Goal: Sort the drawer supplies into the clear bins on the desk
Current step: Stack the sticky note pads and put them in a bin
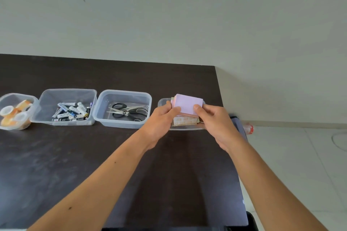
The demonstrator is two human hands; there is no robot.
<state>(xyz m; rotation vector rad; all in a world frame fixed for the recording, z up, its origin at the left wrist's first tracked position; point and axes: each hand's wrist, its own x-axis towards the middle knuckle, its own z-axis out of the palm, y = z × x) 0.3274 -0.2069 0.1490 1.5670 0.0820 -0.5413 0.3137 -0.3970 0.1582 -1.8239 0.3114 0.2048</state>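
A stack of sticky-note pads (188, 103), lilac on top with pink beneath, is held over the rightmost clear bin (161, 101). My left hand (161, 120) grips the stack's left side with the thumb on top. My right hand (214, 124) grips its right side, thumb also on top. More pale pads (185, 120) lie in that bin under the stack. The bin's right part is hidden behind my right hand.
Three more clear bins stand in a row to the left: one with scissors (129, 111), one with several batteries (72, 111), one with tape rolls (14, 114). The dark desk (75, 165) ends just right of my right hand. A plastic bottle (248, 129) lies on the floor.
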